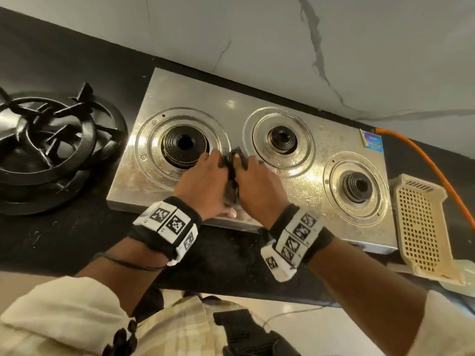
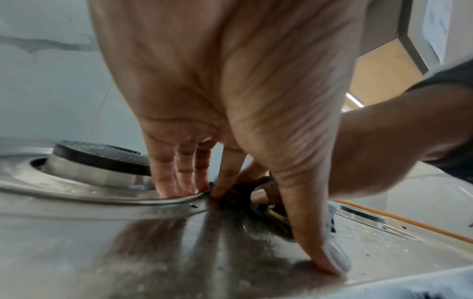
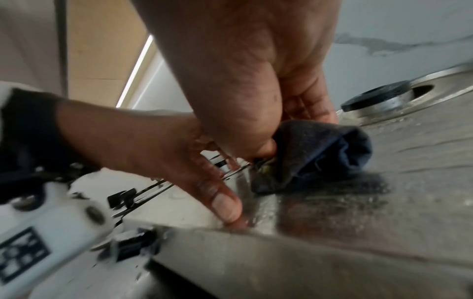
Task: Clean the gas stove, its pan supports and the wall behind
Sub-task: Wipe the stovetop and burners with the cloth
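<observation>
The steel three-burner gas stove lies on a black counter with its pan supports off. Both hands meet between the left burner and the middle burner. My right hand grips a bunched dark cloth, thumb and fingers pinching it against the steel top. My left hand lies beside the cloth with straight fingers pressing on the burner ring and its thumb on the stove's front edge. The black pan supports sit stacked on the counter at the left. The white marble wall rises behind.
An orange gas hose runs from the stove's back right corner along the counter. A cream perforated plastic basket stands at the stove's right end. The right burner is uncovered. The black counter stretches in front and to the left.
</observation>
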A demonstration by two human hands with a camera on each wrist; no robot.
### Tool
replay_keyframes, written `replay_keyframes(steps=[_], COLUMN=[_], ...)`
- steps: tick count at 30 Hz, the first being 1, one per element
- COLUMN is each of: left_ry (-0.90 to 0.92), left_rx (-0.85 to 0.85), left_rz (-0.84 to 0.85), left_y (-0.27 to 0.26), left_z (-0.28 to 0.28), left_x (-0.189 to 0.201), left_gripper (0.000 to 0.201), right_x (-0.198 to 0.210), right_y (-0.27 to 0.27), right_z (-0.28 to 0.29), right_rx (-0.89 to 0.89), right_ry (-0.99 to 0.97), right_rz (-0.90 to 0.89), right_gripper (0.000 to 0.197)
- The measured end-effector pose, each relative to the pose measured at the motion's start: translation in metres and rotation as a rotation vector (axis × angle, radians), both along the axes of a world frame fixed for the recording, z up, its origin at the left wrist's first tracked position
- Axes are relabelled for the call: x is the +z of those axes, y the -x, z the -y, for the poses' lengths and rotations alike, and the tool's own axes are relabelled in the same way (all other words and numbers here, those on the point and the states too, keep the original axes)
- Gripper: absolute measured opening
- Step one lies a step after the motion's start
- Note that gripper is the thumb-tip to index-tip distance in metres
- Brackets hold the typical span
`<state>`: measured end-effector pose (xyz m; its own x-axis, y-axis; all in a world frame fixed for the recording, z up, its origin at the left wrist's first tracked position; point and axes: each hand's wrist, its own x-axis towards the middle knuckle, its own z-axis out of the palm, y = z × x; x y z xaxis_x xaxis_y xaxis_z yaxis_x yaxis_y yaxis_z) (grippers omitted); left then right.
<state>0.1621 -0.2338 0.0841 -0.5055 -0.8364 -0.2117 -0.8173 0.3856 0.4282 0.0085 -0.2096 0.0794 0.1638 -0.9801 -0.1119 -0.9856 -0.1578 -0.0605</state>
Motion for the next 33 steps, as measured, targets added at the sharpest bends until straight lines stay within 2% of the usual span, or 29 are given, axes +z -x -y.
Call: replay_keyframes(steps=[1, 3, 5, 8, 12, 15, 20, 25, 27, 30, 33], left_ry=[0.011, 0.026, 0.034, 0.049, 0.039, 0.037, 0.030, 0.016, 0.015, 0.014, 0.017], left_rx=[0.010, 0.017, -0.002, -0.022, -0.016, -0.001, 0.005, 0.026, 0.015, 0.007, -0.002], left_rz=[0.007, 0.052, 0.094, 0.108, 0.121, 0.121, 0.107, 0.097, 0.109, 0.123, 0.134], left_y=[0.001, 0.004, 0.007, 0.009, 0.007, 0.007, 0.009, 0.008, 0.008, 0.009, 0.009], left_z=[-0.001, -0.002, -0.002, -0.003, -0.005, -0.005, -0.006, -0.007, -0.005, -0.004, -0.004], left_x=[-0.001, -0.003, -0.005, -0.004, 0.001, 0.000, -0.001, -0.001, -0.002, -0.002, 0.000], left_gripper=[0.071, 0.079, 0.092, 0.101, 0.096, 0.091, 0.085, 0.082, 0.084, 0.086, 0.085], right_x=[0.001, 0.002, 0.005, 0.015, 0.032, 0.035, 0.031, 0.034, 0.038, 0.035, 0.034], right_y=[-0.002, -0.001, 0.000, 0.000, 0.007, 0.023, 0.081, 0.163, 0.180, 0.174, 0.140], right_z=[-0.002, 0.007, 0.032, 0.093, 0.182, 0.210, 0.211, 0.173, 0.157, 0.156, 0.169], right_rx=[0.026, 0.051, 0.065, 0.037, -0.040, -0.087, -0.223, -0.389, -0.448, -0.462, -0.336], right_ry=[0.000, -0.012, -0.006, -0.012, -0.026, -0.040, -0.068, -0.113, -0.123, -0.095, -0.084], right_rz=[0.003, -0.014, -0.046, -0.106, -0.199, -0.218, -0.188, -0.302, -0.321, -0.267, -0.171], right_gripper=[0.034, 0.033, 0.029, 0.020, 0.021, 0.019, 0.026, 0.029, 0.022, 0.021, 0.026])
